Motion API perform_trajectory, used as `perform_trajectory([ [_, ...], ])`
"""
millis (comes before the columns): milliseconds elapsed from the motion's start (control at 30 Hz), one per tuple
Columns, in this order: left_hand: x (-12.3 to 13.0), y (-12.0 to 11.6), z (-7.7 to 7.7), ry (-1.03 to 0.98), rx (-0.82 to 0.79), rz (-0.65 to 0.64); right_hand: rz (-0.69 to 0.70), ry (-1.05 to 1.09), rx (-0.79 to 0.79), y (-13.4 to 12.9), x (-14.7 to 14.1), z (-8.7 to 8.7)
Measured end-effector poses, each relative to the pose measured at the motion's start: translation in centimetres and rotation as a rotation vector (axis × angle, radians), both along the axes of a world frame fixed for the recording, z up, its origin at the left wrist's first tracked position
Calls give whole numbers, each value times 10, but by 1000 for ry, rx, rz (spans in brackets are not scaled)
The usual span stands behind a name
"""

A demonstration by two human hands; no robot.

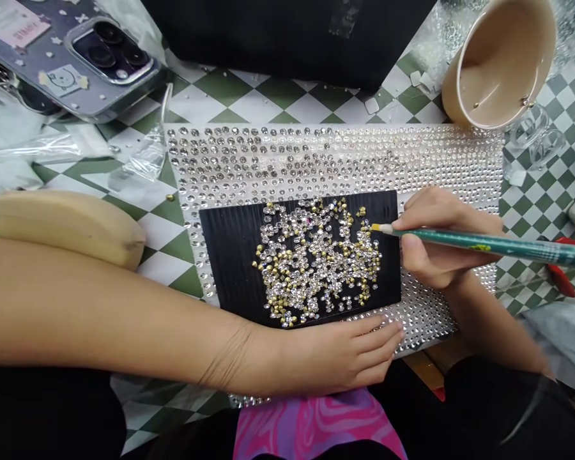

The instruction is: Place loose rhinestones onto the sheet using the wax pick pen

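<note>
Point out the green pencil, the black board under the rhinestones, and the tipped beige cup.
green pencil [489, 243]: head view, on its barrel
black board [230, 268]: head view, on its bare left part
beige cup [501, 57]: head view, on its inner wall

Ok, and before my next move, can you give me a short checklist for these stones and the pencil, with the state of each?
1. Right hand holds the green pencil: ok.
2. Yellow pencil tip touches no loose rhinestone: cannot tell.
3. All stones are on the black board: not ok, one gold stone lies on the checkered surface.
4. All stones face the same way: not ok, gold backs show among clear faces.
5. Left hand is clear of the stones: ok.
</note>
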State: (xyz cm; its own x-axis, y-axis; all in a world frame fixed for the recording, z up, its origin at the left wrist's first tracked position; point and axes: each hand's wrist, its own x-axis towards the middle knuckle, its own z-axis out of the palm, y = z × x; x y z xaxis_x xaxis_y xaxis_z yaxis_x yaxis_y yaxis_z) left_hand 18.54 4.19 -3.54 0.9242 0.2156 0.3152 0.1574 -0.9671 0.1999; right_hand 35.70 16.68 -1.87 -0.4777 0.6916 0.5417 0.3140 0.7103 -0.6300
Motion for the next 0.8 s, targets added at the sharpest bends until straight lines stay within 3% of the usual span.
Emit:
perform_trajectory([
  [467, -3, 4, 2, 57, 67, -14, 16, -16, 17, 2, -1, -4],
  [700, -4, 2, 1, 42, 56, -5, -192, 142, 103, 8, -2, -8],
  [800, -3, 1, 1, 39, 52, -4, -96, 112, 73, 4, -1, -5],
])
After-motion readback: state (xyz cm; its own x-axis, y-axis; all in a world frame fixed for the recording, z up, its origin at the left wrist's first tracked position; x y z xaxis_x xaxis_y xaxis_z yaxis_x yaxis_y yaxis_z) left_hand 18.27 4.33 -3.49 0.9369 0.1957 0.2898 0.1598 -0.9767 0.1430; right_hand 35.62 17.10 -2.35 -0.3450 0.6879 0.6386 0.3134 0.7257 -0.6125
